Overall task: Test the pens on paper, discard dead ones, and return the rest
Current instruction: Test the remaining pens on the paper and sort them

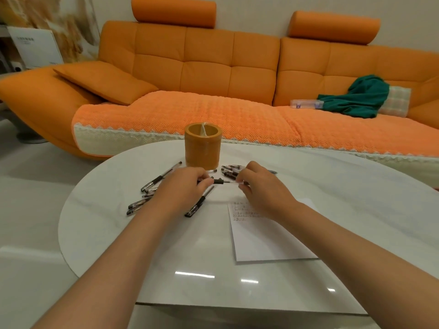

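Observation:
Both hands hold one clear pen with a black grip (221, 181) level above the white table (332, 191). My left hand (183, 186) pinches its left end, and my right hand (259, 184) pinches its right end. Behind them stands an orange cylindrical pen holder (203, 148). Several black-grip pens (152, 184) lie scattered to the left, and a small pile of pens (230, 170) lies right of the holder. One more pen (199, 205) lies below my left hand. A white sheet of paper (263, 238) with a few scribbled lines sits under my right forearm.
An orange sofa (213, 67) runs along the far side of the table, with a green cloth (361, 96) and a clear plastic case (306, 104) on its seat. A white box (35, 48) stands at the far left.

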A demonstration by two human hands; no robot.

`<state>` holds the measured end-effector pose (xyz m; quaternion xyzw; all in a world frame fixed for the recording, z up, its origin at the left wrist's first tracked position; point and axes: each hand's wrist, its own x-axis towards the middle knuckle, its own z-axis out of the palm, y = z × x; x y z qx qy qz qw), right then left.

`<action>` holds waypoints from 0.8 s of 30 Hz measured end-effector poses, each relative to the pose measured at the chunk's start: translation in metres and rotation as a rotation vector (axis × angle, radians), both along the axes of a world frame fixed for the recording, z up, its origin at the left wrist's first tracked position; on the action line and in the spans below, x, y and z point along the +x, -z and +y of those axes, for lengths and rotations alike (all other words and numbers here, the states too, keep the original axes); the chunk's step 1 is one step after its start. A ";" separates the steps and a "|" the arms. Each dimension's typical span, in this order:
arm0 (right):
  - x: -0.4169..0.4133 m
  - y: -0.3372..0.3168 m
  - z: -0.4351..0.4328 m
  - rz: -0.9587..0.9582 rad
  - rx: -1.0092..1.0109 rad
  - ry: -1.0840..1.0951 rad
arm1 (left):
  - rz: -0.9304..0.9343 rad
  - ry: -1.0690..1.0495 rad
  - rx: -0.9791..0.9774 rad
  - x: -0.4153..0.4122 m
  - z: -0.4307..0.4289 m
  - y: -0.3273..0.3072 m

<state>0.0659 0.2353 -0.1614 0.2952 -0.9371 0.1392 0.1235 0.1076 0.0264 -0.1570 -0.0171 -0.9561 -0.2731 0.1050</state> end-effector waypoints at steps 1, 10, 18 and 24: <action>0.002 0.001 0.006 -0.004 0.006 0.019 | -0.020 0.022 0.050 0.000 0.005 0.000; 0.019 0.005 0.036 -0.030 0.033 -0.057 | 0.032 0.186 0.248 0.001 0.054 0.005; 0.004 0.010 0.046 -0.038 0.021 -0.071 | -0.011 0.231 0.298 -0.009 0.059 0.012; 0.005 0.015 0.042 -0.128 -0.032 -0.087 | -0.012 0.215 0.373 -0.010 0.061 0.014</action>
